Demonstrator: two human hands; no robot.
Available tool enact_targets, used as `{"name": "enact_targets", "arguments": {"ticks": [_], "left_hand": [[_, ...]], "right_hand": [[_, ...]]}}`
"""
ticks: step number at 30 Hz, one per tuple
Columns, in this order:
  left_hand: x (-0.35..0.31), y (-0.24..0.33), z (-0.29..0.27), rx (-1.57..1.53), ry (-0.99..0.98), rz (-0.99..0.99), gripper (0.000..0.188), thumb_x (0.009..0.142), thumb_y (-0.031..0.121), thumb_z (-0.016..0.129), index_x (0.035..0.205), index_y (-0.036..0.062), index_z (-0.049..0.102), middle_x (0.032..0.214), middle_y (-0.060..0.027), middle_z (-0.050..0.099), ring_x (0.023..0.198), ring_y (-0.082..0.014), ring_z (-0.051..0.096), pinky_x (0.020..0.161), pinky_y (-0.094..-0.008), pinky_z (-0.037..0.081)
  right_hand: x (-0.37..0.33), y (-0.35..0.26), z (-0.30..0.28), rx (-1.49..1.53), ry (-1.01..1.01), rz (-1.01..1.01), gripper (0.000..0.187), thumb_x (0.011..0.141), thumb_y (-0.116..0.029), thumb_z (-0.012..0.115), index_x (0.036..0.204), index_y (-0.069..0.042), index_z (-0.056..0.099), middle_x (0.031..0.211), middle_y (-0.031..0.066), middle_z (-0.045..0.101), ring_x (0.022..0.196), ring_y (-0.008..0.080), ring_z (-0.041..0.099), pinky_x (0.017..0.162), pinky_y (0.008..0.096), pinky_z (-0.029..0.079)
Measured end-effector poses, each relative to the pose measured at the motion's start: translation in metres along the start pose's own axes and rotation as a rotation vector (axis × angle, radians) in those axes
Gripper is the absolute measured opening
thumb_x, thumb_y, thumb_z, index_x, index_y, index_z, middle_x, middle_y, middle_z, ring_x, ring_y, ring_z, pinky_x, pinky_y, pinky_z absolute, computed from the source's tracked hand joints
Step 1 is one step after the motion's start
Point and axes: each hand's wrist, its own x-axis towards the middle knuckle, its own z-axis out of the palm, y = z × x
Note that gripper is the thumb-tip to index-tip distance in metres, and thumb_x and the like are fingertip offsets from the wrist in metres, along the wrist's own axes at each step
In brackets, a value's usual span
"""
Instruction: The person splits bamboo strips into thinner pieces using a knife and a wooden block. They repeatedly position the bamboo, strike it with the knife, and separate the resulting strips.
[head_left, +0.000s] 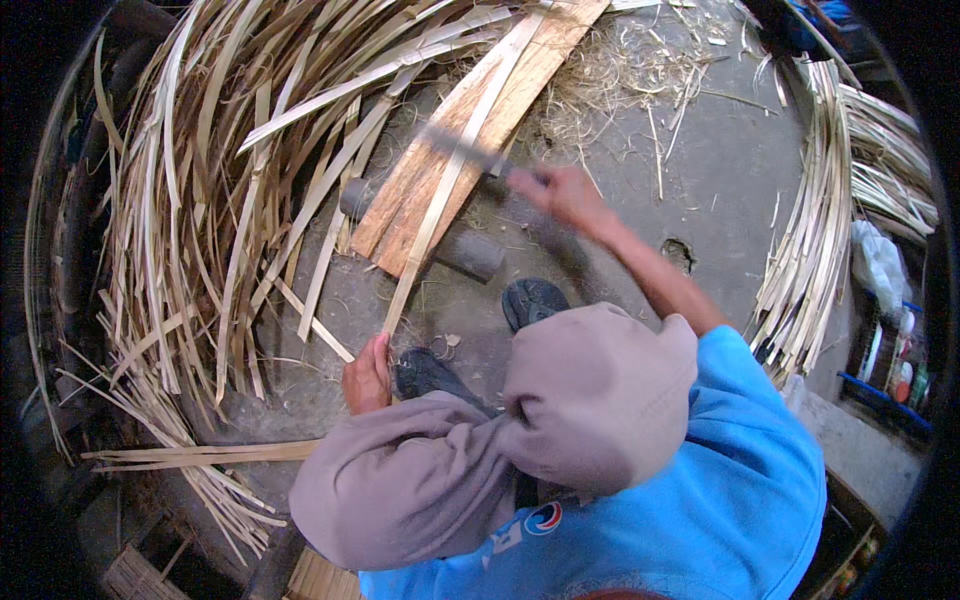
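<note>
My left hand [368,378] is closed on the near end of a pale bamboo strip [424,232], with the fingers pinching it. The strip runs away from me along a wooden board [396,192]. My right hand [572,200] grips the dark handle of a knife [484,160]. Its blade, smeared by motion, lies across the strip above the board; whether it touches cannot be made out. Under the board's near end is a dark round block [470,254].
A large heap of long bamboo strips [200,220] fills the left. Thin shavings [620,75] litter the floor at the far side. Another strip bundle [810,230] lies on the right, near a white plastic bag [878,265]. My shoes [532,300] are close to the board.
</note>
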Motion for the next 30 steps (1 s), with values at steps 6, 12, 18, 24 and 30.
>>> {"name": "enact_targets", "arguments": {"ticks": [6,12,18,24,30], "left_hand": [[-0.014,-0.003,-0.007,-0.056,-0.066,-0.079,0.042,0.107,0.043,0.047,0.093,0.0079,0.067,0.071,-0.0204,0.063,0.066,-0.042,0.061,0.059,-0.0495,0.044],[-0.075,-0.079,-0.016,-0.165,-0.118,-0.094,0.046,0.105,0.047,0.05,0.088,0.0069,0.065,0.062,-0.0126,0.059,0.052,-0.0302,0.054,0.052,-0.0415,0.039],[-0.067,-0.077,-0.019,-0.438,-0.214,-0.165,0.048,0.104,0.051,0.052,0.085,0.0074,0.062,0.058,-0.0068,0.054,0.047,-0.0225,0.047,0.048,-0.037,0.035],[0.006,0.007,-0.05,-0.642,-0.589,-0.544,0.053,0.103,0.055,0.05,0.073,0.0119,0.054,0.054,0.0015,0.044,0.044,-0.0132,0.035,0.044,-0.0313,0.025],[0.009,-0.035,-0.061,-0.795,-0.78,-0.619,0.057,0.101,0.061,0.05,0.069,0.0138,0.049,0.053,0.004,0.036,0.043,-0.0097,0.029,0.041,-0.0289,0.02]], "right_hand": [[0.016,-0.015,-0.015,-0.137,0.062,-0.082,0.066,0.093,-0.066,0.058,0.093,-0.002,0.075,0.071,0.0188,0.07,0.068,0.032,0.07,0.068,0.0463,0.055],[0.032,0.033,-0.009,-0.028,0.116,-0.08,0.069,0.093,-0.068,0.054,0.1,-0.002,0.076,0.082,0.0223,0.073,0.078,0.0365,0.072,0.076,0.0489,0.055],[0.088,0.068,-0.059,-0.078,0.213,0.229,0.079,0.093,-0.072,0.051,0.09,0.004,0.073,0.077,0.024,0.07,0.073,0.0351,0.069,0.073,0.0469,0.053],[-0.076,-0.04,0.069,-0.021,-0.15,-0.263,0.059,0.093,-0.061,0.062,0.094,-0.003,0.071,0.073,0.0193,0.066,0.063,0.0238,0.061,0.062,0.0449,0.05],[-0.018,-0.008,0.017,-0.06,-0.03,-0.056,0.062,0.093,-0.065,0.06,0.091,-0.003,0.071,0.074,0.0211,0.067,0.067,0.0324,0.065,0.064,0.0471,0.051]]}}
